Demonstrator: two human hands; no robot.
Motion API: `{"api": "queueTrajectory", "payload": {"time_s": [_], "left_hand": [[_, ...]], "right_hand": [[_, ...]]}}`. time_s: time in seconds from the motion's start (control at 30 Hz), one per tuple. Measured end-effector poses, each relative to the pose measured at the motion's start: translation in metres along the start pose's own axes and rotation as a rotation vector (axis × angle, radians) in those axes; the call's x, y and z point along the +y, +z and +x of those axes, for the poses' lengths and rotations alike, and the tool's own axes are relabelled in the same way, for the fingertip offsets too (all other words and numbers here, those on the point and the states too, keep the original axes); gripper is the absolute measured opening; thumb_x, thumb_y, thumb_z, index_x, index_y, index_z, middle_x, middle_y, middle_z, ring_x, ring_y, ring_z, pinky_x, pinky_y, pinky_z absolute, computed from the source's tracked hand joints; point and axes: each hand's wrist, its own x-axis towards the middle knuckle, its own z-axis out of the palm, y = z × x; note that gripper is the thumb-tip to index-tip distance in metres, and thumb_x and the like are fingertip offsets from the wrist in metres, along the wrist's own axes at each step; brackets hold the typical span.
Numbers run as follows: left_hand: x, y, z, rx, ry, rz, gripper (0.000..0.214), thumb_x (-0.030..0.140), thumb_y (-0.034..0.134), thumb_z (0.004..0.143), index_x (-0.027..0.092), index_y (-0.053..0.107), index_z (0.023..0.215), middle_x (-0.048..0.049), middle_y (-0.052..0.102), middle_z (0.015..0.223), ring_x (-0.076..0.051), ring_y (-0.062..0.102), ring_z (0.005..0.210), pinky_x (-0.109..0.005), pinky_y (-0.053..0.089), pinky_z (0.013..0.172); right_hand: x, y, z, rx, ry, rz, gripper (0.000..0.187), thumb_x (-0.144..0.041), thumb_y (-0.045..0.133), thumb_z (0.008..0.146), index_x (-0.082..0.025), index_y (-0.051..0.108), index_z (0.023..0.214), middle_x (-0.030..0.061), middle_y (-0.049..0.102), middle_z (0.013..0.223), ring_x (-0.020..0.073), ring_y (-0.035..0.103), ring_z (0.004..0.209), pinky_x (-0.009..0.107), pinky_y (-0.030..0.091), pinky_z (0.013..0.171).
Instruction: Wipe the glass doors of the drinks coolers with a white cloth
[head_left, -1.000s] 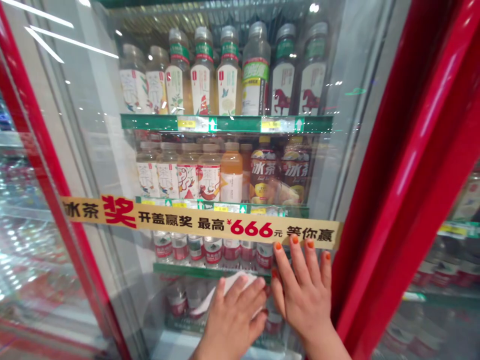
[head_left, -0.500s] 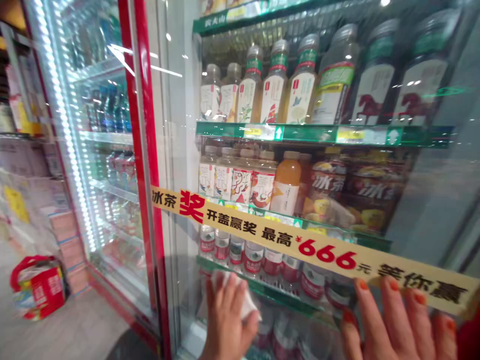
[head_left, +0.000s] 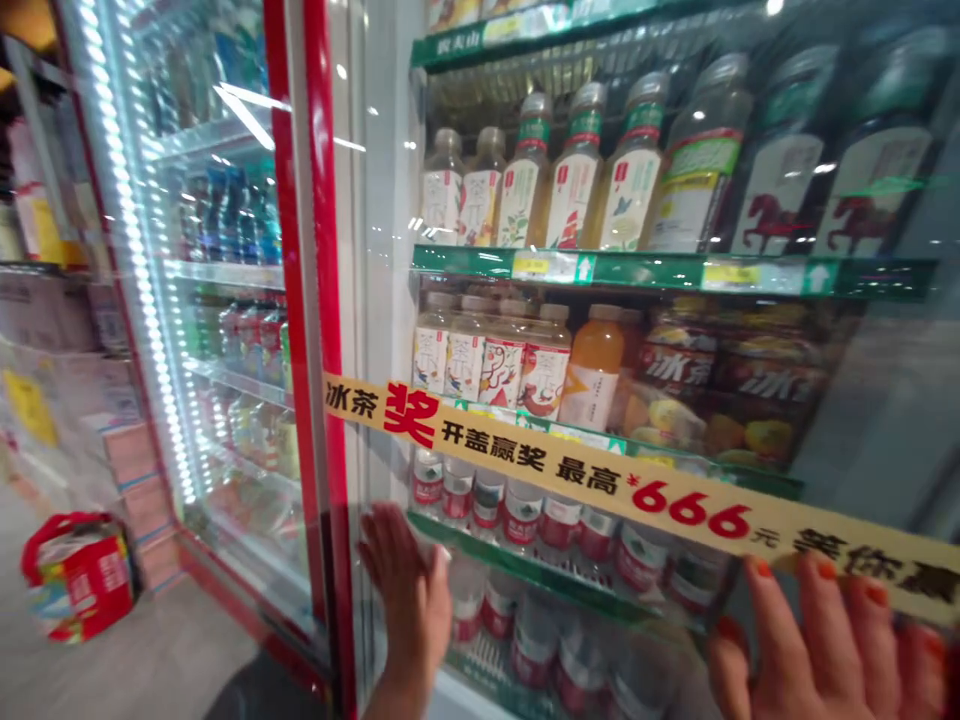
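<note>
My left hand (head_left: 409,595) lies nearly flat against the glass door (head_left: 379,250) near its red-edged left side, fingers pointing up. It holds a white cloth (head_left: 444,553) pressed to the glass. Only a small edge of the cloth shows beside the thumb; the rest is hidden behind the palm. My right hand (head_left: 832,640), with orange nails, is spread on the glass at the lower right, its fingertips at the lower edge of a yellow banner strip (head_left: 555,470). Nothing shows in that hand.
Behind the glass, green-edged shelves (head_left: 637,272) carry rows of drink bottles (head_left: 574,180). A second lit cooler (head_left: 217,270) stands to the left. On the floor sits a red carry pack (head_left: 86,580), beside stacked cartons (head_left: 139,490).
My left hand has slid left across the glass with the cloth, towards the door's frame. My right hand stays on the glass, while the view has shifted slightly left.
</note>
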Motion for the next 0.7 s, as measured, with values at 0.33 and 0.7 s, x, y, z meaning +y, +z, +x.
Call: {"api": "queueTrajectory", "payload": {"time_s": [0.33, 0.7], "left_hand": [[0.081, -0.006, -0.041, -0.188, 0.375, -0.239, 0.074, 0.048, 0.058, 0.105, 0.043, 0.031, 0.174, 0.0088, 0.032, 0.182, -0.018, 0.006, 0.176, -0.048, 0.004, 0.146], [0.134, -0.001, 0.008, -0.207, 0.382, -0.223, 0.073, 0.054, 0.048, 0.110, 0.036, 0.026, 0.177, 0.0077, 0.016, 0.186, -0.024, 0.004, 0.176, -0.056, -0.001, 0.145]], "right_hand": [[0.005, -0.007, 0.010, -0.084, -0.160, -0.079, 0.075, -0.035, 0.056, 0.107, -0.028, 0.030, 0.177, 0.0045, 0.024, 0.187, 0.0312, 0.021, 0.173, 0.056, 0.015, 0.142], [0.005, -0.005, 0.004, -0.077, -0.119, -0.086, 0.077, -0.033, 0.057, 0.103, -0.030, 0.033, 0.176, 0.0074, 0.029, 0.185, 0.0373, 0.028, 0.171, 0.064, 0.023, 0.139]]}}
